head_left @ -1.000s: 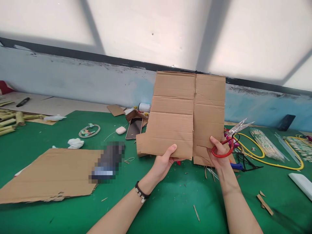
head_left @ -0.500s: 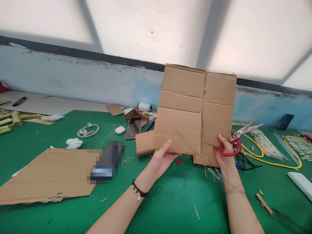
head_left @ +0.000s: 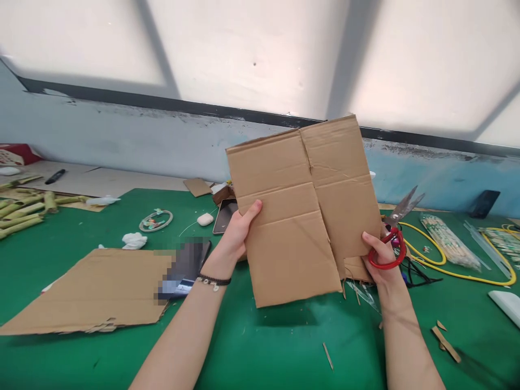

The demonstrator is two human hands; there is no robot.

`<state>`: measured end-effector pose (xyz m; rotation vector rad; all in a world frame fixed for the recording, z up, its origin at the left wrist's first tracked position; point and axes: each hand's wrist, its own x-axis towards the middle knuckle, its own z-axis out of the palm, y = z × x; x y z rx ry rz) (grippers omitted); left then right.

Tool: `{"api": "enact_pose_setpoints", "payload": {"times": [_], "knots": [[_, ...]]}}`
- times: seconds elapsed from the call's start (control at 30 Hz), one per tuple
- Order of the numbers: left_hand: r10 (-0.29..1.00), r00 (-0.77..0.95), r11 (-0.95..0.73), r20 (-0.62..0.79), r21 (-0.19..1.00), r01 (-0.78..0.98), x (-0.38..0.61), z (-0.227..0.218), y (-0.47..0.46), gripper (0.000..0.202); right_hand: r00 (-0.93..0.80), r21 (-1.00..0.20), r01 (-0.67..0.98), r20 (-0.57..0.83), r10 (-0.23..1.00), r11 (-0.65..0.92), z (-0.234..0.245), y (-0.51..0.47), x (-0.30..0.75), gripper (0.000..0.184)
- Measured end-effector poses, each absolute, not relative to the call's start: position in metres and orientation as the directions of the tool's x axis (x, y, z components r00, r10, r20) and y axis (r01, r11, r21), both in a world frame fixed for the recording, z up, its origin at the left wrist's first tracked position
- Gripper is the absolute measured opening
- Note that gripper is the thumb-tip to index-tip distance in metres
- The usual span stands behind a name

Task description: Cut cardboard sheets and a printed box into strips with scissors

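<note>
A creased sheet of cardboard [head_left: 284, 216] is held up and tilted above the green table, with a slit running down between its two panels. My left hand [head_left: 238, 233] grips its left edge, thumb on the near face and fingers hidden behind. At the lower right, my right hand [head_left: 379, 257] pinches the sheet with the thumb in front. Red-handled scissors [head_left: 392, 252] hang on that same hand, their handle looped around it and their blades apart, pointing up and right. Behind the lower right corner, another bit of cardboard [head_left: 357, 269] shows.
A flat cardboard piece [head_left: 93, 287] lies on the left, a partly blurred dark object [head_left: 187, 268] on its edge. Plant stalks [head_left: 28, 211], a coiled cable [head_left: 156, 221] and a white case [head_left: 205, 219] sit farther back. Yellow tubing [head_left: 455, 276] and bagged sticks [head_left: 449, 241] lie right.
The cardboard has turned counterclockwise and come left and lower. My left hand has shifted from its bottom edge up to its left edge. My right hand still holds cardboard and scissors.
</note>
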<state>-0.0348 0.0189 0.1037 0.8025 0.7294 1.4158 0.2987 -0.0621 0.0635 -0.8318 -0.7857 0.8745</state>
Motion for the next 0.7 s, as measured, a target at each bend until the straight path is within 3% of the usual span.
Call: {"api": "enact_pose_setpoints", "payload": {"times": [0.53,0.7], "knots": [[0.970,0.130,0.242,-0.205,0.767,-0.594,-0.041,0.081,0.011,0.047,0.337,-0.882,-0.223,0.331,0.881,0.416,0.050,-0.067,0.309,0.063],[0.997,0.009,0.063,-0.072,0.794,-0.605,-0.045,0.079,0.016,0.051,0.411,-0.899,-0.134,0.333,0.849,0.417,0.054,-0.057,0.306,0.054]]}}
